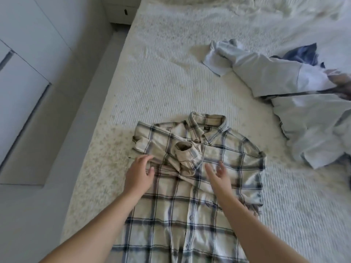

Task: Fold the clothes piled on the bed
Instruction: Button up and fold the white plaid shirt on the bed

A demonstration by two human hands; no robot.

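Across a bed (171, 59) covered in ribbed cream bedding, a plaid shirt (190, 186) lies flat near the front edge, one sleeve folded over its chest; the left hand (139, 174) and right hand (218, 177) hover over it, fingers relaxed, holding nothing. Pale crumpled clothes (284, 82) sit at right, white cabinets (22, 54) and grey floor (38, 215) at left

A bed (171, 63) with a ribbed cream cover fills the room's middle. White wardrobe doors (24, 59) line the left; a nightstand (123, 12) stands beyond.
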